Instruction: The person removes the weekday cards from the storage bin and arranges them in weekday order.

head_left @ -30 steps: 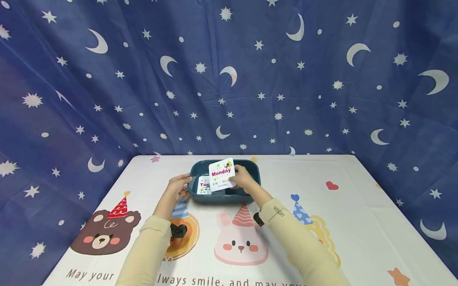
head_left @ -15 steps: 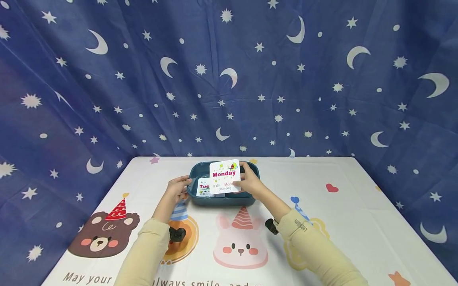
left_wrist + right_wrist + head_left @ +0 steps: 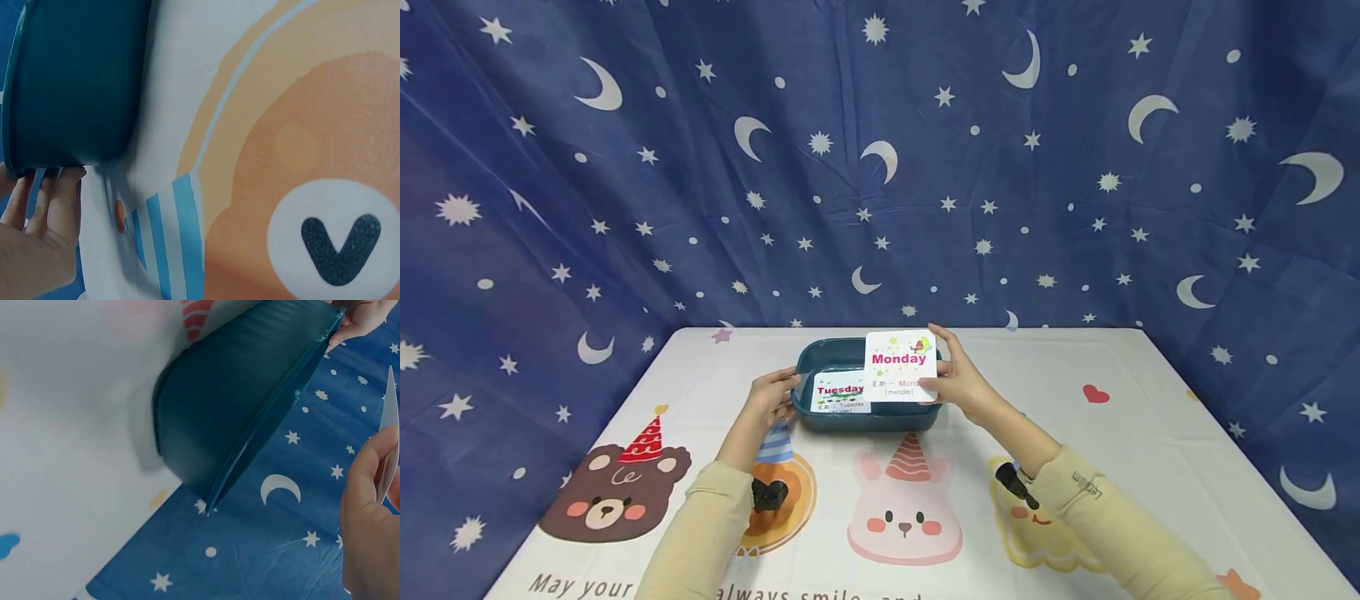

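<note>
A white "Monday" card [image 3: 901, 367] is pinched along its right edge by my right hand [image 3: 964, 385], above the right part of a dark teal plastic bin [image 3: 861, 422]. In the right wrist view the card [image 3: 389, 425] appears nearly edge-on, apart from the bin's rim. A "Tuesday" card [image 3: 841, 393] lies inside the bin at the left; the Monday card covers part of the bin's interior. My left hand [image 3: 769, 396] grips the bin's left end. In the left wrist view, its fingers [image 3: 61, 209] touch the bin's outer wall and the thumb is near the rim.
The bin stands toward the back of a table with a white cartoon-print cloth [image 3: 1150, 467]. Behind it hangs a blue curtain [image 3: 925, 167] with moons and stars. Black wrist devices [image 3: 1017, 485] stick out from the sleeves.
My right hand has moved rightward with the Monday card, which has straightened from a tilt. More of the Tuesday card shows now. My left hand stays at the bin's left end.
</note>
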Demonstrator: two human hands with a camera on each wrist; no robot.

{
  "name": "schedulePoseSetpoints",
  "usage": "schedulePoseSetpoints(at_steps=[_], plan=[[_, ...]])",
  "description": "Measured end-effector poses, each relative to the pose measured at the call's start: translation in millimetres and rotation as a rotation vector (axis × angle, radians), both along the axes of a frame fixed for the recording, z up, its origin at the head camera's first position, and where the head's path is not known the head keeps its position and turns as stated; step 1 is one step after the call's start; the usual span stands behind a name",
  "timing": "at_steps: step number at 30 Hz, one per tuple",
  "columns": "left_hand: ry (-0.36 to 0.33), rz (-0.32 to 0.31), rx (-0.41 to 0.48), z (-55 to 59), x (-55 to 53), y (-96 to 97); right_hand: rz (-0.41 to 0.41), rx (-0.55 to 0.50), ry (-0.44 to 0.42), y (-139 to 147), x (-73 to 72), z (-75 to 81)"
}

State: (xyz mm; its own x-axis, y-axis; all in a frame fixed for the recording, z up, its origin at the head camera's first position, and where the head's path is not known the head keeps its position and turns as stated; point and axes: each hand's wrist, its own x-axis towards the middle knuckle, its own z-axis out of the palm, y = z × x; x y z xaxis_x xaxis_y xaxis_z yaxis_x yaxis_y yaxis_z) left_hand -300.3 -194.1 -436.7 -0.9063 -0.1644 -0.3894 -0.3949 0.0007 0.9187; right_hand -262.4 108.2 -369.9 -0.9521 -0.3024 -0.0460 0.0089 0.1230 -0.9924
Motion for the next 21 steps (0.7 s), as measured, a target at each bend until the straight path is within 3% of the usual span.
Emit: schedulePoseSetpoints(at_steps=[21], plan=[[0.012,-0.011,-0.009,-1.1,0.8,-2.8,-0.065,0.052,-0.029,53,29.8,-7.5]])
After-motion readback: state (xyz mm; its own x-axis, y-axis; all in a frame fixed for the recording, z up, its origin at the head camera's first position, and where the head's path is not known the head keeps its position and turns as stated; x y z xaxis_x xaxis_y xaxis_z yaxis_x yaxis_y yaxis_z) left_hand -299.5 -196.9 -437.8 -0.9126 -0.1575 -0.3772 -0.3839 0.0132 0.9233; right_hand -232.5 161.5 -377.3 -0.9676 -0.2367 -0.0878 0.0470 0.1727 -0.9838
